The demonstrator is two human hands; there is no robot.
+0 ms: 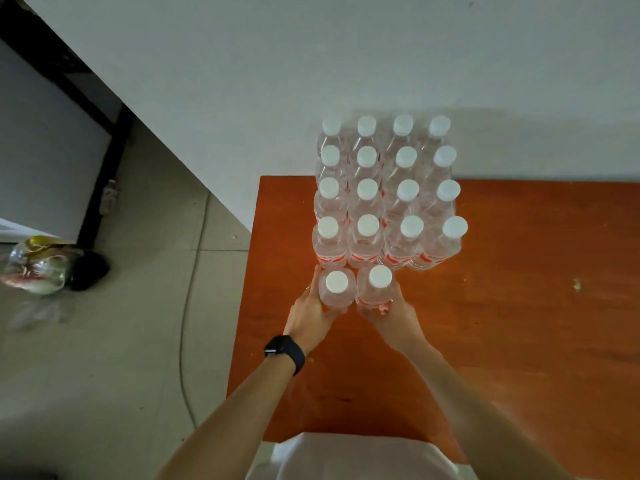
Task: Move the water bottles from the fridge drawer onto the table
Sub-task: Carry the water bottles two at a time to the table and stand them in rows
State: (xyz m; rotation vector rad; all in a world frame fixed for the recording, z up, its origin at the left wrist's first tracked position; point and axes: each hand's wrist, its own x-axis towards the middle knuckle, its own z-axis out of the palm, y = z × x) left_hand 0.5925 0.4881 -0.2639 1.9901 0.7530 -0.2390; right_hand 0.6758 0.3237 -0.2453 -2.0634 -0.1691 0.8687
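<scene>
Grey wall (311,64), tiled floor (138,341) (dim light)

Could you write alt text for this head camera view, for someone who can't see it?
Seen from above, a person's left hand and right hand each grip an upright, white-capped water bottle at the near edge of sixteen bottles standing in four rows on an orange table.

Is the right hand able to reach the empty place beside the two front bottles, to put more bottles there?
Probably yes. The right hand holds a bottle right beside that bare table area, and nothing stands between them.
</scene>
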